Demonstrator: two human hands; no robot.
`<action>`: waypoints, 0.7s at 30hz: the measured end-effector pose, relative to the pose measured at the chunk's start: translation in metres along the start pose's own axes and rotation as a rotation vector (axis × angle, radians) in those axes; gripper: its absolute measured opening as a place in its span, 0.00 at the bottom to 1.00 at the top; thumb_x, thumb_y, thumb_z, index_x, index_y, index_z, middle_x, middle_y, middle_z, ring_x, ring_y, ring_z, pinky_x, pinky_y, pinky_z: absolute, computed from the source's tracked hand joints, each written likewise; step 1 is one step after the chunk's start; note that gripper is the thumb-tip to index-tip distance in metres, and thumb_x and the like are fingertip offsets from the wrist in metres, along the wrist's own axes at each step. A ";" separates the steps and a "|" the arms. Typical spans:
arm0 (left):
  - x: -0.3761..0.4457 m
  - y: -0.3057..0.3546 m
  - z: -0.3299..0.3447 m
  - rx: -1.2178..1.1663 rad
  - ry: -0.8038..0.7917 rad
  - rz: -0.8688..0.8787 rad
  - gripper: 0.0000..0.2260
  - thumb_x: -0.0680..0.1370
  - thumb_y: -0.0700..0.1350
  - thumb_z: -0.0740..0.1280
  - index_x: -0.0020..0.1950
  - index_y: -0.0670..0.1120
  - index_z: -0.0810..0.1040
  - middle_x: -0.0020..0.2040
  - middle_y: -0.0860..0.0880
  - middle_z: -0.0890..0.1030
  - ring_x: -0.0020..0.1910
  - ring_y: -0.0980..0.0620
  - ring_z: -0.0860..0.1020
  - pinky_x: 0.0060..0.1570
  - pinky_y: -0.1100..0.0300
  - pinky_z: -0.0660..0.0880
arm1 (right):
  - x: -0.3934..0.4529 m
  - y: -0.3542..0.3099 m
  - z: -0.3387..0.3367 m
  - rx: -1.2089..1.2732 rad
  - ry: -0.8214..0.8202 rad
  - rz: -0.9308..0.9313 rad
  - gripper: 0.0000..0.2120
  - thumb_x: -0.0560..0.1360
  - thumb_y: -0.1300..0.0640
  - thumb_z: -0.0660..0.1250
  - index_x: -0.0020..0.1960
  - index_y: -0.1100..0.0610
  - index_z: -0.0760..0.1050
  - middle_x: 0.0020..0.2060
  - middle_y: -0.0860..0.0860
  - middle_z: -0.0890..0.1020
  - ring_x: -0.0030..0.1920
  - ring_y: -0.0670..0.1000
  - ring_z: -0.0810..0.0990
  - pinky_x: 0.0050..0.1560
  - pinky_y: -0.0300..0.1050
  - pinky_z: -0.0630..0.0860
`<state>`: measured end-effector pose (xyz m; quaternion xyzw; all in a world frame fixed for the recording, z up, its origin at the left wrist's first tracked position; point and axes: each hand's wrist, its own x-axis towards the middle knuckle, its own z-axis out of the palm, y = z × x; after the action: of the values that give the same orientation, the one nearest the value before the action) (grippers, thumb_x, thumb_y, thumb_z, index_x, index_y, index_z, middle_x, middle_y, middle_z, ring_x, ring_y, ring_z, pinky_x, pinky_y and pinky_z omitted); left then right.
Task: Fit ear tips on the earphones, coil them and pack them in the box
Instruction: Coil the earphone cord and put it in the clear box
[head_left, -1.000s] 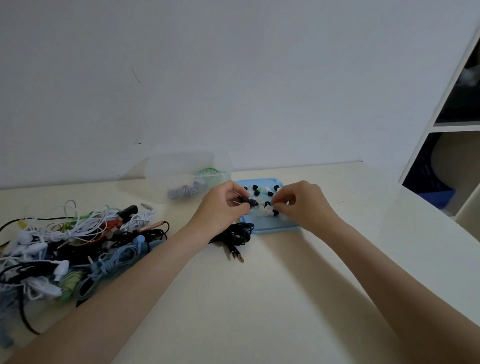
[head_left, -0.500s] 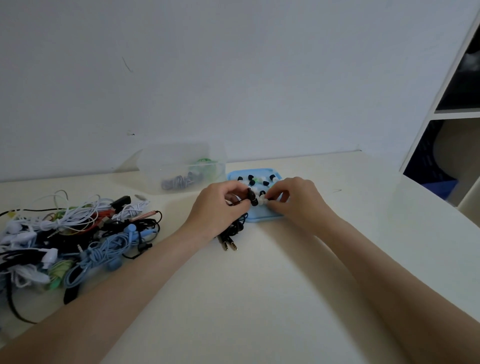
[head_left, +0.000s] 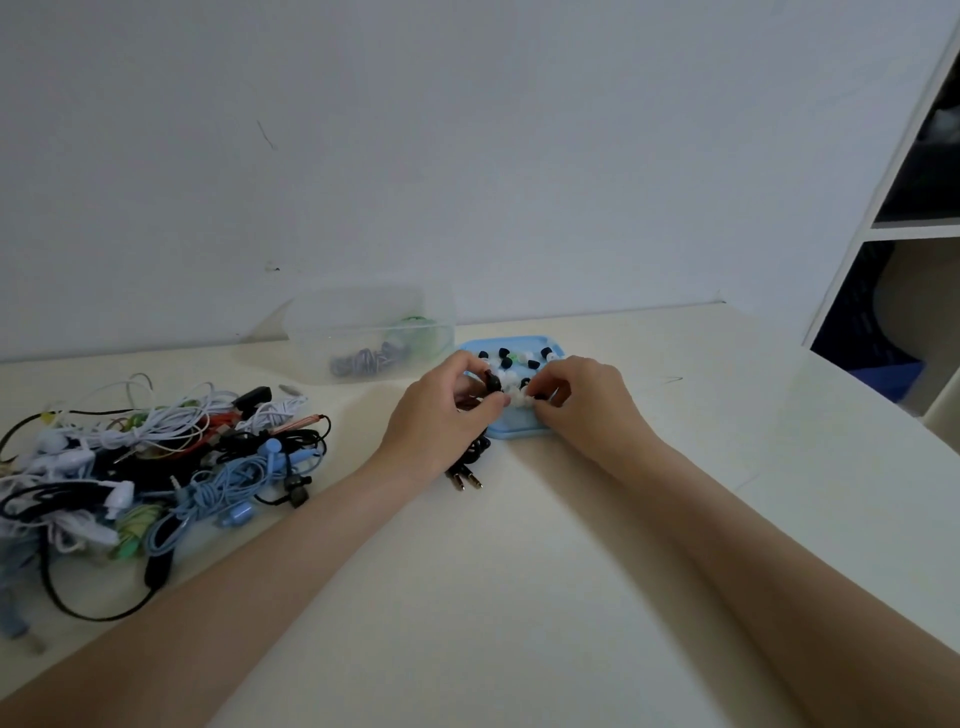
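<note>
My left hand (head_left: 441, 415) pinches the black earbud (head_left: 492, 382) of a black earphone whose cable and gold plugs (head_left: 467, 478) trail below the hand onto the table. My right hand (head_left: 587, 400) pinches a white ear tip (head_left: 517, 399) right beside that earbud, over the front of the blue tray (head_left: 514, 432). The tray holds several loose black, white and green ear tips (head_left: 532, 364). A clear plastic box (head_left: 371, 332) with a few coiled earphones inside stands behind my left hand, against the wall.
A tangled pile of white, blue, black and green earphones (head_left: 145, 467) covers the table's left side. A white shelf unit (head_left: 904, 234) stands at the right, past the table's edge. The wall runs close behind the box and tray.
Both hands have drawn together over the tray's front. The white ear tip in my right hand now sits against the black earbud held in my left.
</note>
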<state>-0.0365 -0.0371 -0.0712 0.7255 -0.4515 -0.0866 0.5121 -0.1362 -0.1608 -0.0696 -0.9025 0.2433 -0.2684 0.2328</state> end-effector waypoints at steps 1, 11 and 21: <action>0.000 -0.001 0.001 0.016 0.014 0.003 0.08 0.73 0.45 0.69 0.41 0.56 0.71 0.43 0.55 0.82 0.43 0.54 0.80 0.49 0.53 0.75 | 0.000 -0.001 0.001 0.009 0.019 0.003 0.08 0.71 0.66 0.64 0.47 0.59 0.79 0.38 0.47 0.76 0.37 0.44 0.72 0.36 0.23 0.66; -0.001 0.001 -0.002 0.007 0.077 0.053 0.14 0.72 0.40 0.70 0.40 0.60 0.76 0.45 0.57 0.78 0.41 0.61 0.77 0.40 0.78 0.68 | 0.000 -0.010 -0.005 0.200 0.173 0.011 0.10 0.72 0.68 0.65 0.43 0.57 0.82 0.39 0.50 0.78 0.35 0.44 0.75 0.37 0.25 0.68; 0.003 0.001 -0.006 -0.024 0.059 0.007 0.10 0.72 0.40 0.70 0.41 0.57 0.78 0.42 0.57 0.79 0.39 0.60 0.77 0.37 0.77 0.70 | -0.006 -0.024 -0.017 0.980 -0.024 0.170 0.10 0.73 0.73 0.62 0.42 0.63 0.79 0.35 0.54 0.81 0.36 0.47 0.80 0.40 0.34 0.77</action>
<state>-0.0321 -0.0356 -0.0662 0.7200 -0.4375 -0.0687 0.5343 -0.1434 -0.1437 -0.0460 -0.6669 0.1585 -0.3210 0.6535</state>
